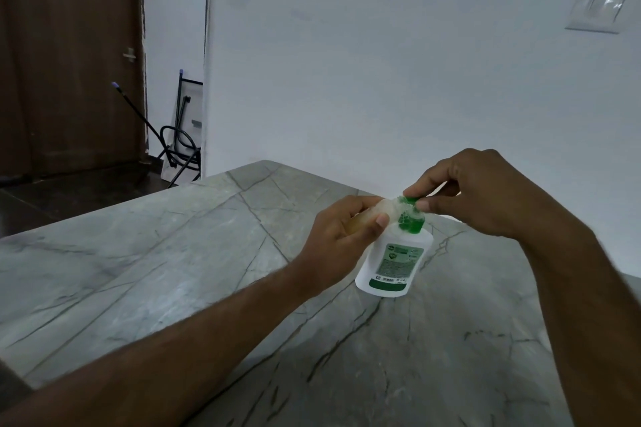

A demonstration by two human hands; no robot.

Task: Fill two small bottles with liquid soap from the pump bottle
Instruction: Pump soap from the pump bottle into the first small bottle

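Fingertips of the right hand (485, 194) are pinched on the green pump head (411, 200), while a small clear bottle (376, 210), blurred and half hidden, is gripped in the left hand (341, 236). Beneath them, the white pump bottle (393, 262) is stood tilted on the grey veined surface (173, 270). Behind, a white wall (381, 62) and brown door (69, 52) are seen.

A grey, dark-veined marble surface (173, 270) carries a white plastic pump bottle with green pump and label (392, 263), standing upright on it.
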